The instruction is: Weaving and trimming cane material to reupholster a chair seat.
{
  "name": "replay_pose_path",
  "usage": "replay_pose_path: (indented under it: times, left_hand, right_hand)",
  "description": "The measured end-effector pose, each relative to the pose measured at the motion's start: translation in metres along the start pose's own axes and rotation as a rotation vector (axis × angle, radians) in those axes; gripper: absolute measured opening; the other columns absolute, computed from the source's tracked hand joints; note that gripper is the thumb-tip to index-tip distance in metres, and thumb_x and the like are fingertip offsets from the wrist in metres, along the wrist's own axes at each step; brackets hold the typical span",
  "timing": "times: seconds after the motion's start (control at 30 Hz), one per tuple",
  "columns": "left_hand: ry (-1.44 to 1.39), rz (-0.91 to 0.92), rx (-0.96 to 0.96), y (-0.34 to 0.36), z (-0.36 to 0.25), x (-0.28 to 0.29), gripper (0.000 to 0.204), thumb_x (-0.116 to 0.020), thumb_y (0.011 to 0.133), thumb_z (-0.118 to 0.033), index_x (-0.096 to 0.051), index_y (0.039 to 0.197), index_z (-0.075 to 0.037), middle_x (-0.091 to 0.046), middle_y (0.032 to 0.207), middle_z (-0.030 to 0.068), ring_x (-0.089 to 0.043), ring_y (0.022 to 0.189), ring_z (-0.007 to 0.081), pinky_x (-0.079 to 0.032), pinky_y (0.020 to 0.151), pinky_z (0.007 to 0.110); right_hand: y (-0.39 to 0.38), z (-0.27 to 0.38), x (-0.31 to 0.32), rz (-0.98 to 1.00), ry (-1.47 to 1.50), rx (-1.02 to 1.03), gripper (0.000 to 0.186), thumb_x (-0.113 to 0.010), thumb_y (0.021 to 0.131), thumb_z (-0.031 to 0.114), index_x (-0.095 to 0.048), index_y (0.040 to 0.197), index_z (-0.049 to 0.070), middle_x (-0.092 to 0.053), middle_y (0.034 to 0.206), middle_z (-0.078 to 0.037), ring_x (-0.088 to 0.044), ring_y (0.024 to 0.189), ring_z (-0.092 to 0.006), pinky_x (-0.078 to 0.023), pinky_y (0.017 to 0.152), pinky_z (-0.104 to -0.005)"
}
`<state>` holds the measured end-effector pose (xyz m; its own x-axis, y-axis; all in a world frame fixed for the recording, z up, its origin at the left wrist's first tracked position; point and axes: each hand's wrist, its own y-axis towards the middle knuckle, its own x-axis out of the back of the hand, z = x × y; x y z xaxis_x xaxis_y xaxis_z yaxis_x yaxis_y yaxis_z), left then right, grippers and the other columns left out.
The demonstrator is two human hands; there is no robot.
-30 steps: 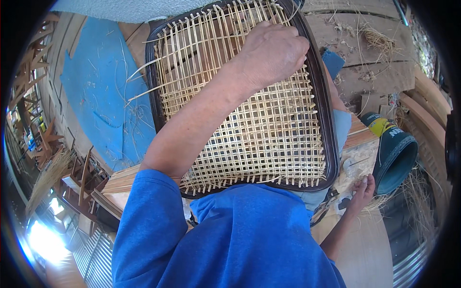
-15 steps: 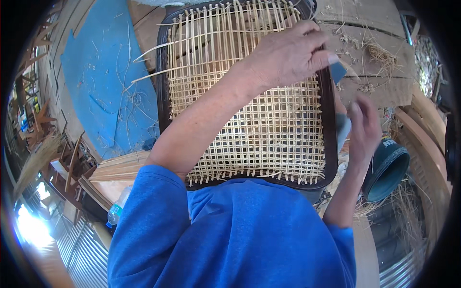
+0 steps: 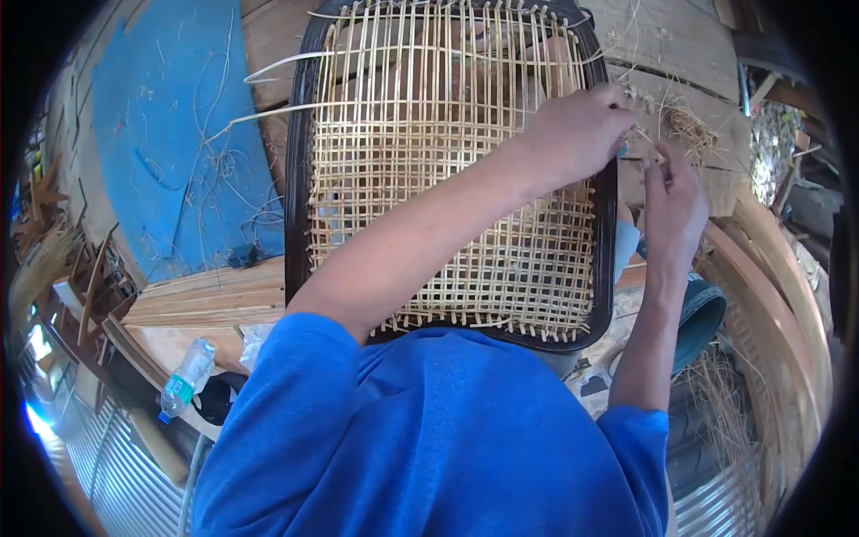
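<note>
The left hand's (image 3: 586, 134) fingertips curl closed, and the right hand's (image 3: 673, 199) thumb and fingers pinch just beside them; both seem to grip a thin cane strand (image 3: 646, 138) that spans the small gap between them, though its ends are too fine to trace. The hands meet just outside the right edge of a dark frame (image 3: 301, 179), with the left forearm lying across the woven cane panel (image 3: 483, 268) inside it. The panel sits upright in front of the person's blue shirt (image 3: 429, 430): tight squares below, mostly bare lengthwise strands above. Two loose cane ends (image 3: 268, 114) stick out past the frame's left side.

Handling a strand this thin probably calls for a light pinch close to both ends of the worked stretch, keeping it flat and untwisted, with the forearm's weight off the weave.

Further out, a blue sheet (image 3: 170, 125) lies at left on wooden boards (image 3: 662, 36), a tangle of fibre (image 3: 693, 134) at right, a dark green bucket (image 3: 702, 327) beside the right forearm, and a clear bottle (image 3: 188, 376) at lower left.
</note>
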<state>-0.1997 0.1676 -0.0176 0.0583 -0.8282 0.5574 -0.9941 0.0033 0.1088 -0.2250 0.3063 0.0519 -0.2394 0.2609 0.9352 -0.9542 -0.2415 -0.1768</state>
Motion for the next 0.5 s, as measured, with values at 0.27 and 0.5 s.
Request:
replay_pose_path:
  times: [0.27, 0.5]
  left_hand:
    - [0.043, 0.085, -0.004, 0.007, 0.022, 0.008, 0.020, -0.057, 0.081, -0.021, -0.064, 0.097, -0.009, -0.062, 0.085, 0.0107, -0.060, 0.080, 0.0266, -0.048, 0.071, 0.035]
    - [-0.230, 0.058, 0.189, 0.000, 0.020, 0.020, 0.021, -0.058, 0.082, -0.020, -0.060, 0.098, -0.007, -0.065, 0.087, 0.0102, -0.063, 0.080, 0.0233, -0.049, 0.073, 0.032]
  right_hand:
    - [0.036, -0.008, -0.010, 0.094, -0.134, 0.309, 0.021, -0.054, 0.082, 0.012, -0.061, 0.101, 0.007, -0.059, 0.075, -0.010, -0.053, 0.061, -0.0139, -0.044, 0.060, -0.0266]
    - [0.044, 0.019, -0.014, 0.286, 0.243, 0.133, 0.019, -0.053, 0.082, 0.007, -0.060, 0.098, 0.003, -0.061, 0.075, -0.003, -0.053, 0.063, -0.0089, -0.044, 0.061, -0.0239]
